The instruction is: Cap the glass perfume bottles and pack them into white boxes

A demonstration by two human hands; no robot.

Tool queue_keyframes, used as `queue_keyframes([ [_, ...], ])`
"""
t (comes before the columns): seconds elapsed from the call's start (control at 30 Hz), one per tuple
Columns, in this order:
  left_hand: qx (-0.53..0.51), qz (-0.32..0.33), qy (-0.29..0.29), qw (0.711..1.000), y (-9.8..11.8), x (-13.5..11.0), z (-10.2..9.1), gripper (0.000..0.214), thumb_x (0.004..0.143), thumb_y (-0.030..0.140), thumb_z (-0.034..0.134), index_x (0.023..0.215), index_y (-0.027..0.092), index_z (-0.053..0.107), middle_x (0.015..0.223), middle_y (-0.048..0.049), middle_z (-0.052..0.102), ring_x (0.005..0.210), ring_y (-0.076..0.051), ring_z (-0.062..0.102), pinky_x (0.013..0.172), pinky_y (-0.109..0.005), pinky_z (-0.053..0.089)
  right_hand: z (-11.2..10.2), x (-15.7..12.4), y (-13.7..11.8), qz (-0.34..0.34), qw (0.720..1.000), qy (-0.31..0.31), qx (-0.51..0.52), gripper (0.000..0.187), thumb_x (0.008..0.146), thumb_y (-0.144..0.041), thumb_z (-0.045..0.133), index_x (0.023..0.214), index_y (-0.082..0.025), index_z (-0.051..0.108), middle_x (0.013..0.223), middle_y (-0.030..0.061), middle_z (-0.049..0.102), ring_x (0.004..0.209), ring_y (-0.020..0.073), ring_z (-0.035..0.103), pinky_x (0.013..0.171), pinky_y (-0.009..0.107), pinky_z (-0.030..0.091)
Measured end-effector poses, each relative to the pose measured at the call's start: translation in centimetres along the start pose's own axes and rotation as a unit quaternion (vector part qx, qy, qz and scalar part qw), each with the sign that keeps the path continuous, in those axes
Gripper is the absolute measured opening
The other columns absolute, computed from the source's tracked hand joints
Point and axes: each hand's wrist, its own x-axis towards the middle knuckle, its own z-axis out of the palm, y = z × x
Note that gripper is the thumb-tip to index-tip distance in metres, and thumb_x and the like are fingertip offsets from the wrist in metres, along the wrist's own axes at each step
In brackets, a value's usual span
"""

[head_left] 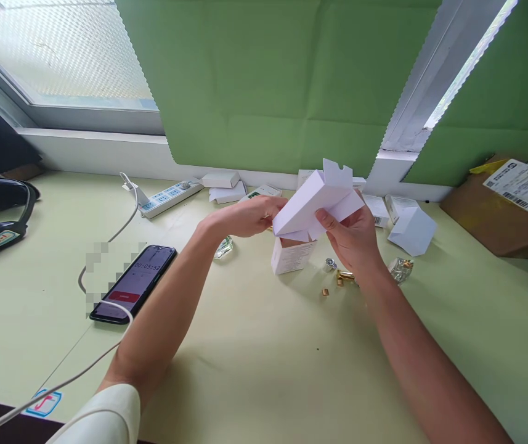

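Observation:
My right hand (356, 234) grips an unfolded white paper box (303, 200), its thumb on the near side and its flaps standing out at the top. At the box's left edge is my left hand (257, 216), its fingers curled together and partly hidden; a bit of gold shows below them, too small to name. Directly beneath stands a second white box (292, 256) with its top open. Beside my right wrist lie a silver cap (329, 264), a gold cylinder (345, 275) and a small copper-coloured ring (325, 291). A clear glass piece (223, 246) rests under my left forearm.
Several white boxes (411, 229) lie along the back of the table, near a power strip (171, 197). A phone (134, 283) with a cable across it is at left, beyond it headphones (0, 216). A brown carton (504, 209) stands at right, and clear wrapping (401, 269) nearby.

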Motion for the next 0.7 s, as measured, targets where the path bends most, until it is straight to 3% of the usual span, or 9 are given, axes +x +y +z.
queue_keyframes([
  [0.1,-0.016,-0.051,-0.028,0.998,0.5,-0.3,-0.2,0.036,0.073,-0.003,0.040,0.086,0.016,0.066,0.104,-0.0017,0.066,0.084,-0.011,0.060,0.066,-0.019,0.043,0.0,0.0,0.0,0.000,1.000,-0.011,0.018,0.042,0.073,-0.034,0.081,0.107,-0.032,0.057,0.112,-0.0023,0.069,0.109,0.0185,0.063,0.099,0.040,0.054],
  [0.37,-0.060,-0.090,-0.097,0.989,0.8,-0.6,-0.2,0.040,0.088,0.028,0.056,0.128,0.027,0.055,0.130,-0.0030,0.060,0.103,-0.017,0.062,0.076,-0.022,0.047,-0.7,0.3,-0.6,0.011,1.000,0.000,-0.002,0.039,0.074,-0.036,0.080,0.105,-0.031,0.056,0.111,-0.0008,0.068,0.106,0.0199,0.064,0.095,0.043,0.055],
  [0.57,-0.061,-0.061,-0.125,0.988,0.0,0.0,1.2,0.043,0.093,0.019,0.046,0.134,0.032,0.053,0.141,0.0011,0.053,0.121,-0.016,0.052,0.091,-0.022,0.045,0.3,0.0,-1.0,-0.015,0.999,0.031,0.016,0.035,0.077,-0.037,0.077,0.100,-0.030,0.053,0.111,0.0000,0.065,0.107,0.0193,0.063,0.097,0.042,0.053],
  [0.7,-0.061,-0.040,-0.132,0.989,0.2,0.1,1.6,0.049,0.094,0.013,0.042,0.136,0.034,0.052,0.144,0.0024,0.051,0.125,-0.016,0.051,0.096,-0.024,0.045,1.3,-0.3,-0.6,-0.027,0.997,0.064,-0.031,0.045,0.081,-0.046,0.071,0.118,-0.033,0.047,0.118,0.0025,0.062,0.111,0.0208,0.061,0.099,0.042,0.052],
])
